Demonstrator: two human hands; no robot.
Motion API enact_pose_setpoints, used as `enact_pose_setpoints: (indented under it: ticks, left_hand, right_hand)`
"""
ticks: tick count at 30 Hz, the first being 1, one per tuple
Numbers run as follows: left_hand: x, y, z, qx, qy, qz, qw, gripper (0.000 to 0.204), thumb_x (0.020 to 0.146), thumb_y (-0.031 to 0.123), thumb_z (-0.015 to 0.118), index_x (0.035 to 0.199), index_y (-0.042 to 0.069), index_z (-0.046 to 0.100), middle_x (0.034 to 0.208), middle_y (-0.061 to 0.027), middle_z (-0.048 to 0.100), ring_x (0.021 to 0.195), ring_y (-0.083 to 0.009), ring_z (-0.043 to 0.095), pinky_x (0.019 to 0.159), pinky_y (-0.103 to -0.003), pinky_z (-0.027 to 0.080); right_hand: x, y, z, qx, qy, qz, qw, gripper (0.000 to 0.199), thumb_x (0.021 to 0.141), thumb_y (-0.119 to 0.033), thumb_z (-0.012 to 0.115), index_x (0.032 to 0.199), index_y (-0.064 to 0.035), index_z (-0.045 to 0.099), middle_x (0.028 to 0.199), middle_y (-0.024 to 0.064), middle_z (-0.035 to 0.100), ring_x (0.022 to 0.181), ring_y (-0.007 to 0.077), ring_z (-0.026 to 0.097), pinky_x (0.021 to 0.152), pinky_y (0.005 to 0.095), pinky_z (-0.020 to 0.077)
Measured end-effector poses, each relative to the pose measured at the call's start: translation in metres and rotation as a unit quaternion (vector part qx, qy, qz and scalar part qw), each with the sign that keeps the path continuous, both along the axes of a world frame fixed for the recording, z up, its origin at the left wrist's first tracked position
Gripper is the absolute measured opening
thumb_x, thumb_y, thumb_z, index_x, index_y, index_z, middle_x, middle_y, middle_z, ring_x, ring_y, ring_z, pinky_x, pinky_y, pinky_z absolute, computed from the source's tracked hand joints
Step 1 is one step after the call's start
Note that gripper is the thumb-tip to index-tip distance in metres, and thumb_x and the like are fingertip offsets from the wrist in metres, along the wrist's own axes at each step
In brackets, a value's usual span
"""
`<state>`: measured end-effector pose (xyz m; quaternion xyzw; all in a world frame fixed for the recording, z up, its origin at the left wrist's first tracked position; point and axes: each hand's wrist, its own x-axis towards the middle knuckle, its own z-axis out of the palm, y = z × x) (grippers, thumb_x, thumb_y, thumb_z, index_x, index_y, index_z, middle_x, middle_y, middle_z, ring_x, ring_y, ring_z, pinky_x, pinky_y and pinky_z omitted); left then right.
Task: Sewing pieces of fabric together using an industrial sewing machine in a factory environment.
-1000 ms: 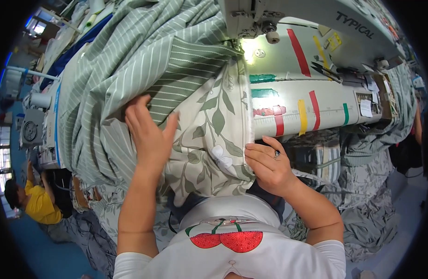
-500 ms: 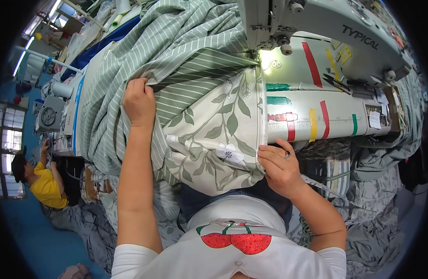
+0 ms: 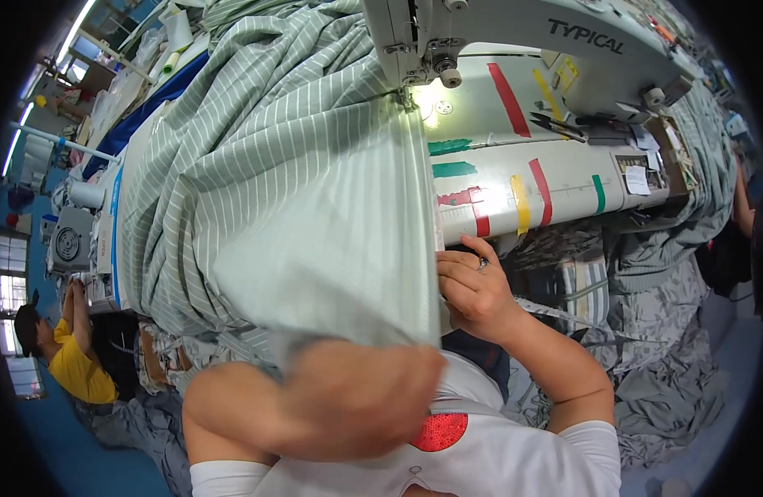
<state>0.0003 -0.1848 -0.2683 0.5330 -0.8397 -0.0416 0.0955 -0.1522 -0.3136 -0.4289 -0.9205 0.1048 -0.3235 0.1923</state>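
Pale green fabric with white stripes (image 3: 315,224) spreads over the left of the sewing machine bed and runs up under the presser foot (image 3: 408,101). Its right edge hangs straight down from the needle area. My right hand (image 3: 474,291), a ring on one finger, pinches that edge below the front of the bed. Close to my body, my left hand (image 3: 361,396) is smeared by motion at the near end of the fabric; its fingers cannot be made out. The sewing machine head (image 3: 522,33) arches over the far side.
Coloured tape strips mark the machine bed (image 3: 563,182). Thread snips (image 3: 559,126) lie by the machine's base, near a small box (image 3: 675,157) at the right. More fabric (image 3: 654,331) is heaped below right. A person in yellow (image 3: 87,364) works at far left.
My left hand has swept from the upper left down toward my body. The striped fabric now covers the floral side that showed before. My right hand stays at the edge.
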Motion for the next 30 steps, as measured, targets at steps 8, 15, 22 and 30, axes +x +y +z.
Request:
enact_pose_setpoints:
  ticks: [8,15,22,30]
  left_hand:
    - [-0.044,-0.006,-0.116,0.122,0.126,0.053,0.983,0.010,0.070,0.008,0.055,0.066,0.006,0.046,0.046,-0.0102,0.054,0.038,-0.0218,0.056,0.033,-0.033,0.041]
    - [-0.017,-0.022,-0.086,0.211,0.121,0.006,0.970,0.015,0.077,0.013,0.059,0.078,0.000,0.052,0.071,-0.0168,0.062,0.058,-0.0236,0.064,0.049,-0.033,0.050]
    - [0.133,-0.058,-0.125,-0.035,-0.028,0.354,0.934,0.060,0.083,0.036,0.060,0.132,0.005,0.044,0.139,-0.0174,0.040,0.130,-0.0356,0.033,0.107,-0.053,0.017]
    - [0.141,-0.074,-0.134,-0.087,0.049,0.323,0.941,0.058,0.081,0.020,0.062,0.133,0.003,0.040,0.140,-0.0171,0.037,0.127,-0.0366,0.037,0.104,-0.046,0.029]
  right_hand:
    - [-0.005,0.003,-0.002,-0.039,-0.030,-0.041,0.998,0.012,0.062,0.000,0.062,0.073,-0.0029,0.059,0.101,0.0067,0.063,0.104,0.0215,0.059,0.100,0.0475,0.0337]
    - [-0.004,-0.004,-0.007,-0.038,0.022,0.007,0.999,0.012,0.060,0.001,0.061,0.070,-0.0037,0.058,0.102,0.0055,0.063,0.104,0.0210,0.059,0.102,0.0466,0.0323]
    - [0.001,-0.003,-0.008,-0.007,0.007,0.008,1.000,0.015,0.059,0.003,0.060,0.072,-0.0031,0.059,0.099,0.0053,0.063,0.102,0.0206,0.061,0.101,0.0455,0.0334]
    - [0.000,0.001,-0.010,0.008,0.024,-0.014,1.000,0.018,0.059,0.003,0.058,0.076,-0.0027,0.059,0.098,0.0058,0.063,0.100,0.0208,0.061,0.099,0.0447,0.0352]
